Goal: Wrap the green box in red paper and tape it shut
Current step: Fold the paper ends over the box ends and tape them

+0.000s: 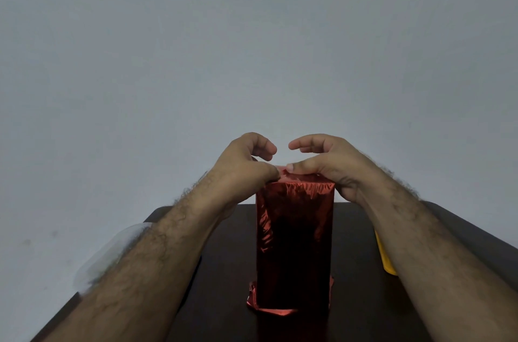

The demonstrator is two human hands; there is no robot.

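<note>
Your box (294,243) stands upright on the dark bench (224,271), fully covered in shiny red paper (297,190), directly below both hands. Your left hand (244,170) pinches the paper's fold at the top left edge, thumb pressed against it, upper fingers curled above. Your right hand (328,165) presses its thumb on the top right edge, fingers arched over it. A yellow object (385,257) lies beside your right forearm.

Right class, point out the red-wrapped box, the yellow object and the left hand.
red-wrapped box (294,232): head view, front face.
yellow object (384,256): head view, visible edge.
left hand (244,168): head view, back of hand.
</note>
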